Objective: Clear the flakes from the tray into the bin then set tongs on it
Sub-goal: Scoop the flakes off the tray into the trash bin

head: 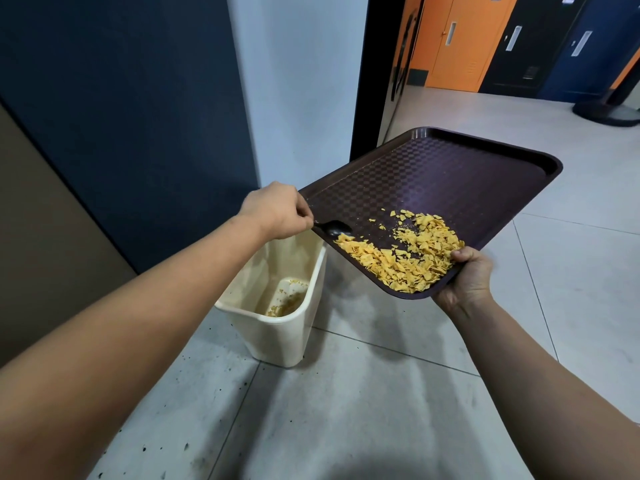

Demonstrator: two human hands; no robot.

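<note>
No readable text anywhere here, honestly. The lockers (460, 39) way past the right hand (467, 275) have small label plates near their tops, but they're too tiny and blurry to make out a single letter.

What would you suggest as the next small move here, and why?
Probably sweep the spoon in the left hand through the flakes toward the tray edge above the bin: most flakes are still piled by the right hand.

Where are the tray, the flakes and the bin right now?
tray (450, 174): head view, bare patterned floor of the tray.
flakes (412, 261): head view, middle of the yellow pile.
bin (277, 336): head view, front outer wall.
</note>
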